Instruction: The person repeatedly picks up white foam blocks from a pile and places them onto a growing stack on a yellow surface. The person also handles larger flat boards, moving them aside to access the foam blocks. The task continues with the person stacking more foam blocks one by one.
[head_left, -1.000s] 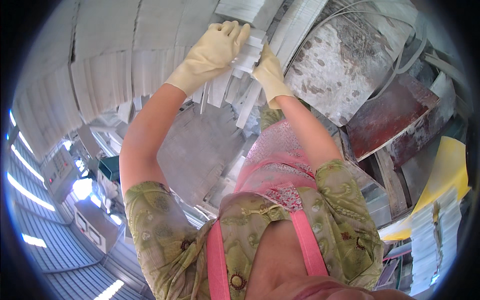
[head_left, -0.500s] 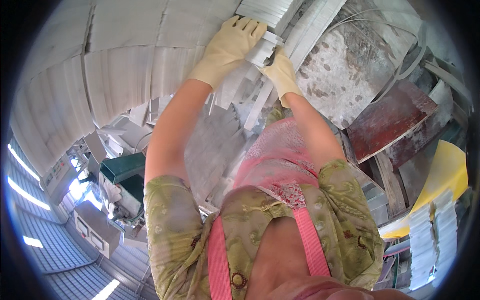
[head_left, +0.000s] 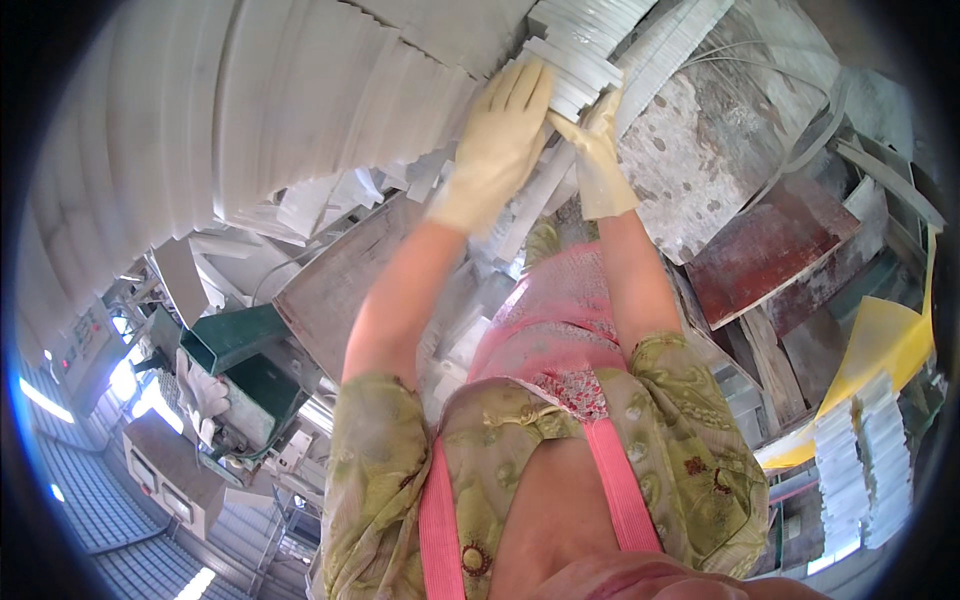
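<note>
Cream rubber gloves cover both my hands. At the top middle lies a stack of pale grey-white strips (head_left: 572, 78), their front ends slightly uneven. My left hand (head_left: 503, 130) rests flat along the stack's left side, fingers stretched out. At its front right corner, my right hand (head_left: 600, 150) has its fingers extended up along the end and its thumb pointing left, below the front edge. Neither hand is visibly wrapped round a strip. Whether the strips are stone or another material I cannot tell.
Tall rows of pale slabs (head_left: 330, 90) fill the upper left. To the right stand a stained whitish board (head_left: 690, 150), a reddish-brown panel (head_left: 770, 245) and a yellow sheet (head_left: 870, 350). Green rectangular tubes (head_left: 240, 335) and a beige box (head_left: 170, 465) are at lower left.
Both hands have shifted slightly right in view. The pale piece between them now sits against the stack, and my left fingers have gone from curled over it to flat alongside. The view has turned somewhat.
</note>
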